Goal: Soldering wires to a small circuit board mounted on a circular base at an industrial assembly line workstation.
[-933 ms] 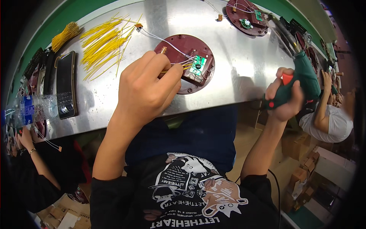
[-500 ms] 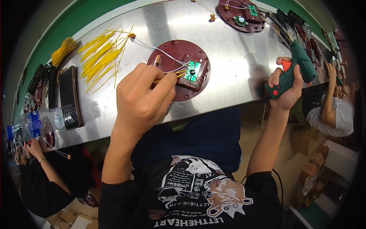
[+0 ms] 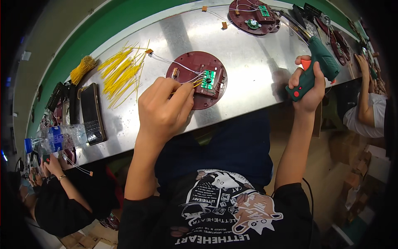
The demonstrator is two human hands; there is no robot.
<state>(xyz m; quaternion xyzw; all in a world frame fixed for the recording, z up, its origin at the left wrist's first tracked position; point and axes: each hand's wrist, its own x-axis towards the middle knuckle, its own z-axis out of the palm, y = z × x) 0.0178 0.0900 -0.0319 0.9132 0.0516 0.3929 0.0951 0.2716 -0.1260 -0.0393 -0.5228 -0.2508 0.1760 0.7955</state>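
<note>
A round maroon plastic housing [image 3: 185, 61] lies on the metal table in front of me, with a green circuit board [image 3: 208, 79] on its raised block. My left hand [image 3: 163, 108] pinches thin yellow wires [image 3: 198, 81] at the board's left side; their far ends meet the board. White wires [image 3: 172, 62] run from the board to small orange-brown connector pieces. To the right, my right hand [image 3: 309, 89] is wrapped round a green soldering gun [image 3: 323, 58] with an orange trigger. Its long metal tip points up and left, away from the board.
Loose yellow wires [image 3: 121, 76] and a yellow wire bundle [image 3: 83, 69] lie at the left. Nearby are a dark phone-like slab [image 3: 92, 113] and a clear bottle [image 3: 68, 137]. Another maroon housing [image 3: 243, 25] sits at the back. Co-workers [image 3: 62, 203] [image 3: 367, 112] sit on both sides.
The view has shifted slightly. The soldering gun in my right hand has come a little left, closer to the housing. My left hand keeps its pinch on the yellow wires beside the board.
</note>
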